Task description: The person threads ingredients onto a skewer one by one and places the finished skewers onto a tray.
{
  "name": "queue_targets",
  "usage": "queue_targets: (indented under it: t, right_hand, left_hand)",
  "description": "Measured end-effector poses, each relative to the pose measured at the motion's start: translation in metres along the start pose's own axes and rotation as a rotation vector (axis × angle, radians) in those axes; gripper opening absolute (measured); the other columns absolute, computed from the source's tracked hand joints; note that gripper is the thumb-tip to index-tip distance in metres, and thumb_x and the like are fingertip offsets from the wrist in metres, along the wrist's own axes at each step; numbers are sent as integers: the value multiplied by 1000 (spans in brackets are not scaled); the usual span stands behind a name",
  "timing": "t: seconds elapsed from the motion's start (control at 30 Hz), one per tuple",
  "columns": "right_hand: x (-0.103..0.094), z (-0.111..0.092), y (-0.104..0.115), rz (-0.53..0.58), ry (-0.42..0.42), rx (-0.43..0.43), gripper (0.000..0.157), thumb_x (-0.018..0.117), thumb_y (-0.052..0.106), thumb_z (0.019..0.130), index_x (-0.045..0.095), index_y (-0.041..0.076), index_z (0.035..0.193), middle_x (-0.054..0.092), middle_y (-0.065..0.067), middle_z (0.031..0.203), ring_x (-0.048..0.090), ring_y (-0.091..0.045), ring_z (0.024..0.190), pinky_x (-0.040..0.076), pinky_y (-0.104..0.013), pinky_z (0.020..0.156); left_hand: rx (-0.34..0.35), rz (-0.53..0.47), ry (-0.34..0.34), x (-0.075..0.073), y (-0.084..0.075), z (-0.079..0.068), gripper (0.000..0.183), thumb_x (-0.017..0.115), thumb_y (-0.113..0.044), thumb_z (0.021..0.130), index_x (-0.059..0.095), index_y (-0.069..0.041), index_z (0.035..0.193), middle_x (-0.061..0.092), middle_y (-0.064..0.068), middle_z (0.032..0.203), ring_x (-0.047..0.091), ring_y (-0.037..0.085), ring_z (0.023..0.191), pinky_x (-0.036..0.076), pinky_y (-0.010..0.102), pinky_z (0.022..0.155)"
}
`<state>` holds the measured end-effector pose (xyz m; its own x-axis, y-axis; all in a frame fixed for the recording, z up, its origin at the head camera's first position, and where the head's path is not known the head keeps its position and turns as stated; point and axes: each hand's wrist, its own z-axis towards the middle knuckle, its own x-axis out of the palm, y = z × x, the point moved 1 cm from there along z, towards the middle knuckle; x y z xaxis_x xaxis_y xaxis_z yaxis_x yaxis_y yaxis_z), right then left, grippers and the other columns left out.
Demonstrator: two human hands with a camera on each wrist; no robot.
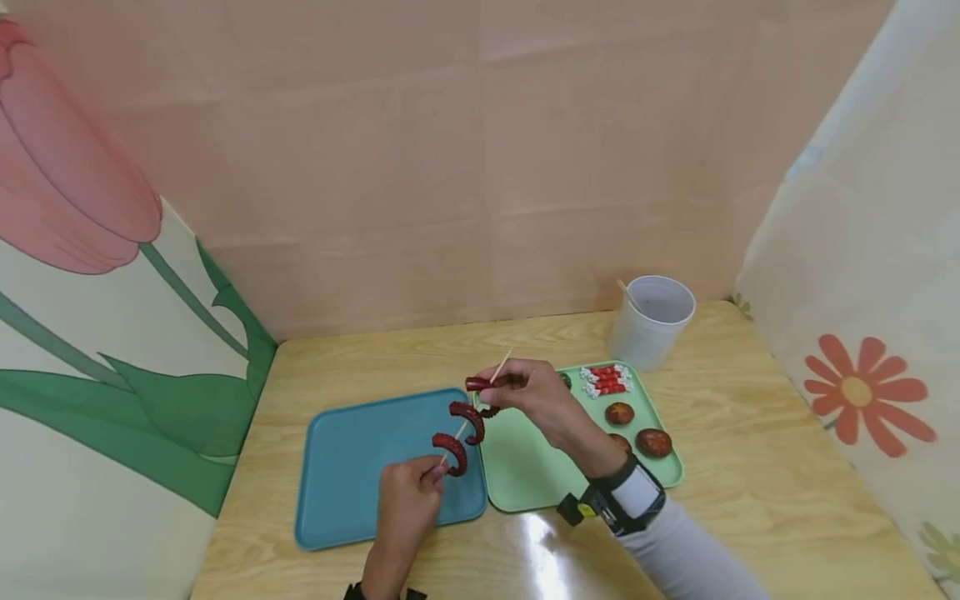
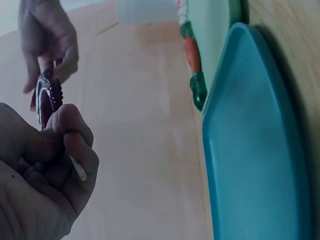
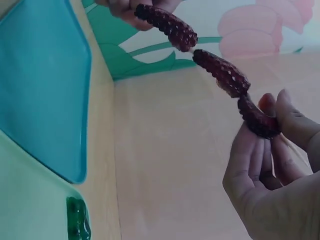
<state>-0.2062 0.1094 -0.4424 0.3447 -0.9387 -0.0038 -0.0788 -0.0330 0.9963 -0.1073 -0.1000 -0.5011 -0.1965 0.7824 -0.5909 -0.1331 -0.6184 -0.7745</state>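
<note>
My left hand (image 1: 408,500) grips the lower end of a thin wooden skewer (image 1: 505,362), whose butt pokes out of the curled fingers in the left wrist view. Two curved, dark red octopus tentacle pieces with bumpy suckers, the lower piece (image 1: 453,451) and the middle piece (image 1: 471,419), are threaded along it. Higher up, my right hand (image 1: 546,402) pinches a third tentacle piece (image 3: 257,120) between thumb and fingers. The skewer's pointed tip rises past this piece in the head view. Both hands are raised over the trays.
A blue tray (image 1: 337,475) lies at left, against a green tray (image 1: 517,483) carrying brown mushroom pieces (image 1: 654,443), red-and-white sticks (image 1: 606,380) and a green piece (image 2: 198,90). Behind stands a white bucket (image 1: 648,333) with a stick inside. Printed panels wall the wooden table (image 1: 750,467).
</note>
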Motion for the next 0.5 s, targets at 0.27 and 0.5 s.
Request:
queue_targets:
  t: [0.27,0.5]
  right_hand:
    - [-10,0,-21,-208,51,66,55,75,24,95,57,-1,141,65,-21,135,68,-27,117,54,-44,106]
    - [-32,-4,-40,-307,11,103,50,73,33,97,63,-1,132,68,-16,129,64,-25,116,54,-42,102]
  left_hand:
    - [-231,-9,-19,-25,34,-4,15,67,9,90,79,2,95,69,7,66,58,8,49,45,19,41]
    - [-395,5,-90,-51,72,-5,13,66,1,94,77,8,95,67,8,62,59,10,44,45,23,40]
